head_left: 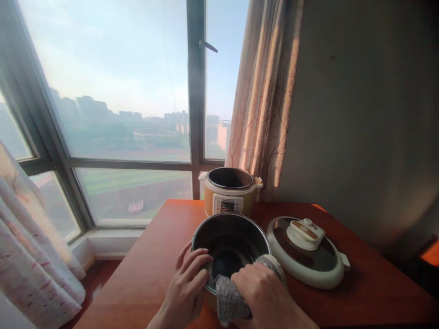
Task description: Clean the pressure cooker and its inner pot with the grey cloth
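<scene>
A dark inner pot (236, 228) with a shiny metal rim is tipped so its opening faces me, near the table's front. My left hand (188, 281) grips its left rim, the fingers curled over into the inside. In my right hand (262, 290) is a bunched grey cloth (228, 297), pressed over the pot's front right rim. Part of the cloth hangs down the pot's outside. Just behind stands the yellow and white pressure cooker body (209, 201), open on top, its control panel toward me. To the right lies the cooker's lid (295, 265), handle up.
Everything stands on a reddish-brown wooden table (147, 260). Large windows (126, 91) are ahead and to the left. A patterned curtain (264, 91) hangs behind the cooker body, another curtain (30, 246) at the left. A grey wall (356, 114) is on the right.
</scene>
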`<state>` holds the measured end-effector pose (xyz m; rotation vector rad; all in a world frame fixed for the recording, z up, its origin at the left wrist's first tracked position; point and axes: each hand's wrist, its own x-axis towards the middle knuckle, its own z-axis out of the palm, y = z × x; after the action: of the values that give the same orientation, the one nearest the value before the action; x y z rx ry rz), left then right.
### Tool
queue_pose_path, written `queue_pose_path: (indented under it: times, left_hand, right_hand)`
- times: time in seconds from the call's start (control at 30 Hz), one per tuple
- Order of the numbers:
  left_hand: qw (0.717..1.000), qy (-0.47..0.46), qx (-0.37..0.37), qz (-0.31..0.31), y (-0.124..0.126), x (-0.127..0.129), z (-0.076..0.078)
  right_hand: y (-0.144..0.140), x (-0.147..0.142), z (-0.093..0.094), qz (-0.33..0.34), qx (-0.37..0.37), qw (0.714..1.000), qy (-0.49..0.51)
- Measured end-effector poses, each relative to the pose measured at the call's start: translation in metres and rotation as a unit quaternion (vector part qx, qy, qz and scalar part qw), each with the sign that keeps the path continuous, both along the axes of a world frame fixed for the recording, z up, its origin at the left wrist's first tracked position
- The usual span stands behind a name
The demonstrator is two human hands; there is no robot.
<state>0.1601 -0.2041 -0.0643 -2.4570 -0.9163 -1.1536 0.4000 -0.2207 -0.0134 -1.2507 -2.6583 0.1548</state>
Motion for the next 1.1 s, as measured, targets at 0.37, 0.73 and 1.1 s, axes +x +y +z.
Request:
queue_pose_path:
  times: [0.37,0.73,1.1]
  left_hand:
    - [0.971,-0.109,-0.210,-0.028,0.077,-0.046,-0.001]
    - [0.908,-0.267,-0.322,0.006,0.079,-0.037,-0.006]
    - [0.987,-0.089,0.025,0.131,0.000,-0.015,-0.017]
  right_hand:
    - [-0.001,0.007,0.009,0.018,-0.014,1.000,0.007]
    - [0.005,0.002,0.008,0.006,-0.006,1.000,0.030]
    - [0.001,-0.003,0.017,-0.019,-0.034,0.999,0.011]
